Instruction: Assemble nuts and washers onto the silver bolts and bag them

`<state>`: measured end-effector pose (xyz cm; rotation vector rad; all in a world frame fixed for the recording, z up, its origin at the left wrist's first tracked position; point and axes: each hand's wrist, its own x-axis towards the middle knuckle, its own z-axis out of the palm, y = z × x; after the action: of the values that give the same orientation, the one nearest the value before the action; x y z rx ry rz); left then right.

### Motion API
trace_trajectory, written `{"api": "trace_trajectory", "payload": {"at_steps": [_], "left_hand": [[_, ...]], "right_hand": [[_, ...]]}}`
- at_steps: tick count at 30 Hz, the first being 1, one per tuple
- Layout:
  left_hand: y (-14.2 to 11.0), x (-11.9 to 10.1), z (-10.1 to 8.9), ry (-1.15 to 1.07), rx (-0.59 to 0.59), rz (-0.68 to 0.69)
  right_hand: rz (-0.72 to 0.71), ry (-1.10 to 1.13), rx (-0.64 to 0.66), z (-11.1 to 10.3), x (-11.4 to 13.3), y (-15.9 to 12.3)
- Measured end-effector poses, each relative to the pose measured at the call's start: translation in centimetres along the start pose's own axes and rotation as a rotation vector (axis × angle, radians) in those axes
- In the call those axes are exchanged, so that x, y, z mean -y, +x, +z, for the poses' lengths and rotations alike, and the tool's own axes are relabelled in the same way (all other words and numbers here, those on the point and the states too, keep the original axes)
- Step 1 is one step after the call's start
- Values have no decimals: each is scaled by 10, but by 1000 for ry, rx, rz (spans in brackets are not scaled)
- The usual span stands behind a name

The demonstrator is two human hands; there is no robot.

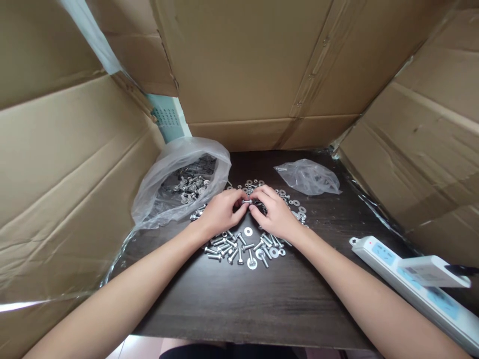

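Between my two hands a small metal bolt (246, 201) lies level, pinched at both ends. The fingertips of my left hand (221, 212) close on its left end. My right hand (275, 212) grips the other end; whether a nut or washer is on it I cannot tell. Just below my fingers a flat washer (248, 232) lies on the dark table (239, 299). Nearer to me is a loose pile of bolts (234, 248) with a few washers among them. More washers and nuts (295, 203) are spread behind and beside my right hand.
At the left stands an open plastic bag (149, 199) holding many metal fasteners (192, 187). A crumpled clear bag (309, 177) lies at the back right. A white power strip (381, 254) with a plugged-in adapter (436, 271) runs along the right. Cardboard walls (254, 65) surround the table.
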<state>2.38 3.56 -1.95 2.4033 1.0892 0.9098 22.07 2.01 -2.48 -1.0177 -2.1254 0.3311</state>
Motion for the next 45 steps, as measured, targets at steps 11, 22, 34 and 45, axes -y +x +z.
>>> {"api": "trace_trajectory", "payload": {"at_steps": [11,22,34,45], "left_hand": [[10,-10,-13,-337,-170,-83],[11,-6,-34,-470,-89,-160],[12,-8,-36,-429,-120,-152],[4,-11,-24,-324,-317,-143]], "right_hand": [[-395,-294,-128,-23,56,4],[-423,-216,595,26,108,-32],[-261,-228,613,21,72,-14],[-317,-238,537,15,35,13]]}}
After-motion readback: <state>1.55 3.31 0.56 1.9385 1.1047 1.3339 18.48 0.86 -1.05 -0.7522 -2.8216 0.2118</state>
